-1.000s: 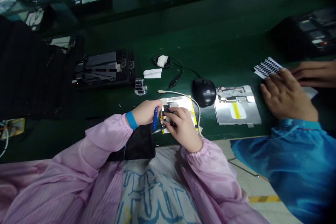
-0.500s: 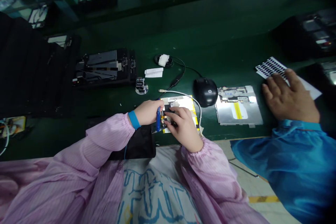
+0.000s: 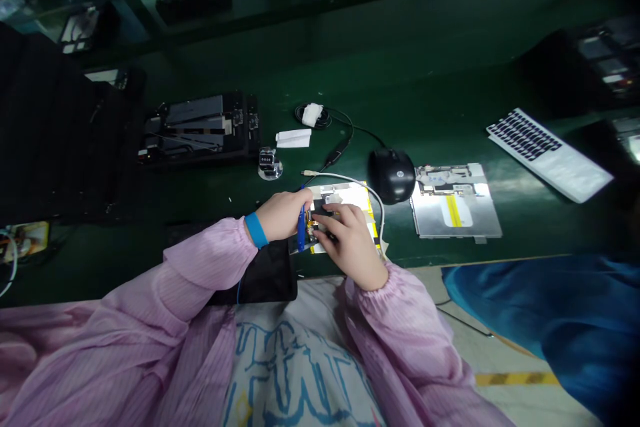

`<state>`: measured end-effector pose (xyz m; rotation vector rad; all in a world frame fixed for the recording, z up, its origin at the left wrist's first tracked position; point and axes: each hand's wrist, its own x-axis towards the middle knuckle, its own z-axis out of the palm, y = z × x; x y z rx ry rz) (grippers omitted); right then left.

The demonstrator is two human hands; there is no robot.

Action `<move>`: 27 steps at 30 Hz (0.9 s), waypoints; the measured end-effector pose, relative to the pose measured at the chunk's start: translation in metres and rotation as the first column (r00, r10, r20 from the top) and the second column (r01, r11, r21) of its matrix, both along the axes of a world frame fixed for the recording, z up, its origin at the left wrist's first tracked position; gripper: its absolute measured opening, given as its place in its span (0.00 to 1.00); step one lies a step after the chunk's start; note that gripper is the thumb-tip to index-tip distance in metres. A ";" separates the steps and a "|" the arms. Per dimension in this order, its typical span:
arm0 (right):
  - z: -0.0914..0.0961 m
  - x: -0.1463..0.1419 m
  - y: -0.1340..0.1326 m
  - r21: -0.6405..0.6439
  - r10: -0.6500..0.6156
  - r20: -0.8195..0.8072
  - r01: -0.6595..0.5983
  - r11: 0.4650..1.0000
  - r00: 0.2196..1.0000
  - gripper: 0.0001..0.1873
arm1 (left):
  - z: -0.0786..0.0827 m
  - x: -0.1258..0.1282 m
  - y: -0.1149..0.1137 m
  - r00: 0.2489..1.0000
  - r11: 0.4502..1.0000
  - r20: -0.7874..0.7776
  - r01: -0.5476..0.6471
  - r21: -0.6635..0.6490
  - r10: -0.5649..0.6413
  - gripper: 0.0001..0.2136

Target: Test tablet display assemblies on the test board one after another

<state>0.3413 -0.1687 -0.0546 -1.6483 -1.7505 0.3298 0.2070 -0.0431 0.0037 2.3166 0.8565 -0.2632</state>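
My left hand (image 3: 287,213) is closed around a slim blue tool (image 3: 301,230), which stands over the left edge of an opened electronic assembly. This assembly (image 3: 353,195) has white and silver surfaces, yellow tape and dark parts. Over it, my right hand (image 3: 349,240) bends its fingers, thumb and index tips pinched at a small gold flex cable (image 3: 313,222) right beside the tool. My fingers hide part of the assembly. A grey-white cable (image 3: 357,180) arcs across its top and right side. A black flat pad or case (image 3: 270,273) lies under my left wrist.
A black mouse (image 3: 393,175) sits right of the assembly, beside a silver metal plate with circuitry (image 3: 453,213). Farther right lies a label sheet (image 3: 550,153). Stacked device parts (image 3: 200,127), a white paper slip (image 3: 293,139) and a coiled black cable (image 3: 320,121) are behind. A co-worker's blue sleeve (image 3: 540,300) shows at right.
The co-worker's hand at right has withdrawn from the label sheet, leaving it uncovered. Part of another hand appears at the top left. My hands have barely moved.
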 end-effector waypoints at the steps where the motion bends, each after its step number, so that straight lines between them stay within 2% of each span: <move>1: 0.000 0.000 0.000 -0.003 0.001 0.007 -0.001 1.000 1.000 0.13 | -0.001 0.000 0.000 1.000 1.000 0.002 0.000 0.003 0.000 0.07; 9: 0.003 -0.002 0.000 -0.066 0.075 0.167 -0.065 0.996 0.983 0.18 | -0.002 0.000 0.000 1.000 1.000 0.017 0.024 0.014 -0.024 0.07; 12: 0.005 -0.003 0.000 -0.091 0.085 0.180 -0.069 0.993 0.980 0.20 | -0.003 0.001 0.000 0.999 0.999 0.006 0.034 0.033 -0.035 0.06; 16: 0.009 0.001 -0.005 -0.037 0.041 0.056 -0.039 0.999 0.998 0.19 | 0.001 -0.001 0.000 0.998 0.999 0.046 -0.037 0.016 0.037 0.07; 18: 0.012 0.004 -0.010 -0.016 -0.029 -0.037 0.028 0.999 0.999 0.19 | 0.009 -0.002 -0.003 0.984 0.992 0.141 -0.117 0.053 0.108 0.10; 20: 0.017 0.006 -0.015 -0.046 -0.079 -0.197 0.071 0.996 0.977 0.17 | 0.018 -0.003 -0.010 0.947 0.977 0.279 -0.189 0.097 0.156 0.11; 22: 0.023 0.006 -0.018 -0.112 -0.105 -0.433 0.062 0.992 0.895 0.14 | 0.025 -0.003 -0.021 0.914 0.982 0.374 -0.186 0.040 0.158 0.09; 24: 0.030 0.004 -0.019 -0.167 -0.127 -0.652 0.022 0.986 0.747 0.13 | 0.029 -0.002 -0.032 0.910 0.988 0.392 -0.098 -0.118 0.137 0.07; 27: 0.035 0.002 -0.016 -0.185 -0.145 -0.825 -0.018 0.983 0.547 0.12 | 0.028 -0.002 -0.041 0.910 0.938 0.388 -0.006 -0.347 0.149 0.08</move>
